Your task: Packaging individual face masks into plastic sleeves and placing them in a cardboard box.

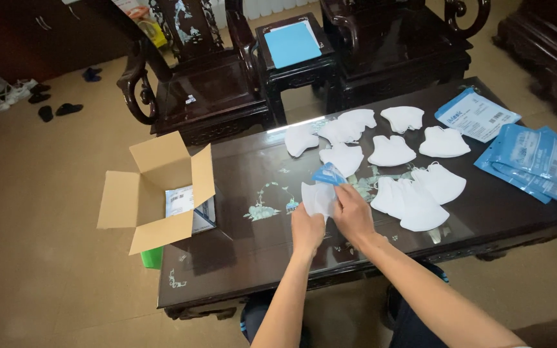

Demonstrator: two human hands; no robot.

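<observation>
White and soft, the folded mask (318, 196) sits pinched between both my hands just above the dark tabletop (253, 251); my left hand (307, 231) closes its fingers on the lower edge; my right hand (352, 211) grips the side, a small blue wrapper (327, 174) at its top; it looks light, limp, easily creased, best held by the edges; more white masks (391, 151) lie beyond.
</observation>
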